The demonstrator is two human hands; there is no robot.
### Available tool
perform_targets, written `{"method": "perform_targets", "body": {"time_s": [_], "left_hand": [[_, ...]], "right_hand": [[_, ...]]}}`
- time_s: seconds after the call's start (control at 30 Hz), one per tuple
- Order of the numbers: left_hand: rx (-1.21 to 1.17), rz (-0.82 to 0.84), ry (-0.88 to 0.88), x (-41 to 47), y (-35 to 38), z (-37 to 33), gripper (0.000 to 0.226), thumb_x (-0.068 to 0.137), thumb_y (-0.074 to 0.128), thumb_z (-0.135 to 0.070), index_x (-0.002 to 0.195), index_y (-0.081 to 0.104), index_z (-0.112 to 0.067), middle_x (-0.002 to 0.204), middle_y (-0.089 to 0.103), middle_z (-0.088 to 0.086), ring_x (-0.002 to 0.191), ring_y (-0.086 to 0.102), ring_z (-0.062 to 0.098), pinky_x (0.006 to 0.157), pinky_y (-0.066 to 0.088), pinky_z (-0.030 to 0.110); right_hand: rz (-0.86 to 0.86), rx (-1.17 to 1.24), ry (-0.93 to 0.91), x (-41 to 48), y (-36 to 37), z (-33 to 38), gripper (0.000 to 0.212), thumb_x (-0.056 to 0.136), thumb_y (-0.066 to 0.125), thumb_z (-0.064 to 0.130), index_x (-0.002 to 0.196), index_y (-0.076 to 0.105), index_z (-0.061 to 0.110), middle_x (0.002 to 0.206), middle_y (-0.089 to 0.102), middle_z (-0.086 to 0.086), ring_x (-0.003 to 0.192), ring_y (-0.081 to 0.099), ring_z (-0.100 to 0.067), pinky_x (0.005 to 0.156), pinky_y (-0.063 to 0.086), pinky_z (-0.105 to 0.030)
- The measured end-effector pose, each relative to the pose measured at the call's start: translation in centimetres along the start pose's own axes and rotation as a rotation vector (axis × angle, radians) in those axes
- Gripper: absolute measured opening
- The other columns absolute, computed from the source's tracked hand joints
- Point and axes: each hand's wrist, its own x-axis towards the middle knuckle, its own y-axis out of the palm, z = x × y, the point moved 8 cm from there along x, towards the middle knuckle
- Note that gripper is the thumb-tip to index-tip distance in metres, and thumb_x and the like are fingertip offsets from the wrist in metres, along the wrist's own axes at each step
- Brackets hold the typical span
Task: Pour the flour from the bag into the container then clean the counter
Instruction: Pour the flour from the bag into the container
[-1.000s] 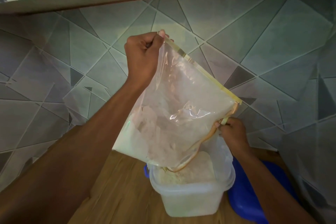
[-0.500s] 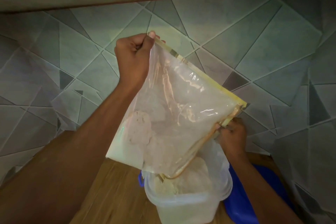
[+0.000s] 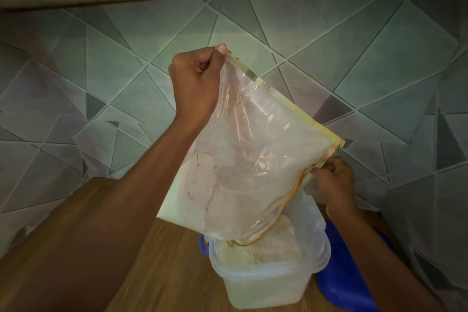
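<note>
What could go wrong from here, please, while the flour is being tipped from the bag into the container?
1. Clumps of flour cling inside the bag; if they slide out together, they may puff onto the counter.
2. The bag's mouth hangs near the left rim of the container, so some flour could fall outside it.
3. The left hand and right hand grip only the bag's edges, so a slip could drop it.
</note>
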Motion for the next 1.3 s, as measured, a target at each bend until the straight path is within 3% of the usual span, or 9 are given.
{"method": "perform_targets", "body": {"time_s": [0.1,0.23,0.37,0.47,0.57,0.83,1.0,1.13,1.3], "left_hand": [[0.005,-0.015,-0.002,0.0,-0.1,0.1,0.042,0.100,0.063,-0.029,0.075,0.076,0.002,0.076,0.070,0.030,0.070,0.069,0.042,0.076,0.061,0.039],[-0.010,0.003,0.010,-0.1,0.2,-0.1,0.038,0.100,0.064,-0.028,0.071,0.074,-0.005,0.076,0.072,0.028,0.071,0.071,0.038,0.077,0.062,0.034],[-0.081,0.059,-0.009,-0.1,0.6,0.2,0.047,0.100,0.064,-0.028,0.080,0.071,0.013,0.076,0.066,0.037,0.071,0.066,0.049,0.082,0.061,0.040],[-0.110,0.103,-0.042,-0.2,1.0,0.0,0.048,0.101,0.064,-0.028,0.081,0.070,0.015,0.079,0.067,0.038,0.075,0.069,0.047,0.085,0.062,0.038],[-0.119,0.141,-0.059,-0.4,0.9,-0.3,0.037,0.100,0.066,-0.025,0.085,0.078,0.006,0.082,0.074,0.028,0.081,0.075,0.039,0.083,0.061,0.045],[-0.154,0.183,-0.061,-0.6,-0.4,-1.6,0.019,0.100,0.067,-0.020,0.094,0.084,-0.012,0.085,0.081,0.008,0.083,0.077,0.033,0.080,0.059,0.055],[-0.159,0.249,-0.081,-0.7,-0.9,-1.7,0.021,0.102,0.064,-0.015,0.096,0.083,-0.008,0.093,0.082,0.001,0.093,0.078,0.015,0.088,0.062,0.040],[-0.194,0.259,-0.074,-2.2,-3.0,-0.6,0.014,0.096,0.071,-0.008,0.106,0.080,-0.010,0.096,0.081,-0.006,0.091,0.077,0.012,0.080,0.062,0.030],[-0.034,0.173,-0.255,-8.6,-9.0,7.2,0.013,0.097,0.071,-0.015,0.100,0.081,-0.023,0.095,0.080,-0.009,0.093,0.074,0.009,0.087,0.057,0.034]], "right_hand": [[-0.161,0.012,-0.044,-0.3,-1.4,0.7,0.042,0.077,0.071,0.010,0.119,0.064,0.012,0.116,0.066,-0.012,0.103,0.066,-0.021,0.085,0.061,-0.042],[-0.285,-0.153,-0.397,-2.8,-1.9,6.0,0.077,0.077,0.072,0.018,0.147,0.040,0.017,0.145,0.038,-0.014,0.133,0.040,-0.027,0.104,0.044,-0.039],[-0.161,-0.228,-0.728,-4.6,2.5,14.1,0.061,0.089,0.063,0.040,0.142,0.046,0.015,0.139,0.046,-0.010,0.132,0.043,-0.024,0.108,0.041,-0.054],[0.009,-0.265,-0.782,-4.2,6.4,18.9,0.044,0.095,0.059,0.042,0.132,0.056,0.018,0.126,0.060,0.001,0.118,0.055,-0.018,0.103,0.042,-0.055],[0.122,-0.313,-0.765,-3.6,9.1,21.3,0.028,0.098,0.061,0.038,0.120,0.065,0.022,0.109,0.071,0.006,0.099,0.061,-0.011,0.100,0.037,-0.043],[0.229,-0.263,-0.952,-5.0,12.5,25.2,0.019,0.093,0.060,0.030,0.078,0.067,0.022,0.064,0.060,0.005,0.065,0.058,-0.018,0.079,0.052,-0.051],[0.197,-0.203,-0.984,-5.5,12.7,25.8,0.016,0.086,0.066,0.004,0.079,0.076,0.014,0.070,0.068,0.005,0.065,0.061,-0.008,0.071,0.053,-0.028],[0.159,-0.161,-0.967,-5.8,12.7,25.4,0.015,0.081,0.066,-0.005,0.081,0.076,0.007,0.071,0.067,0.008,0.066,0.060,0.009,0.064,0.037,-0.003],[0.107,-0.123,-0.976,-6.1,12.3,24.9,0.015,0.082,0.065,-0.008,0.081,0.075,0.003,0.073,0.067,0.005,0.068,0.059,0.017,0.066,0.037,0.001]]}}
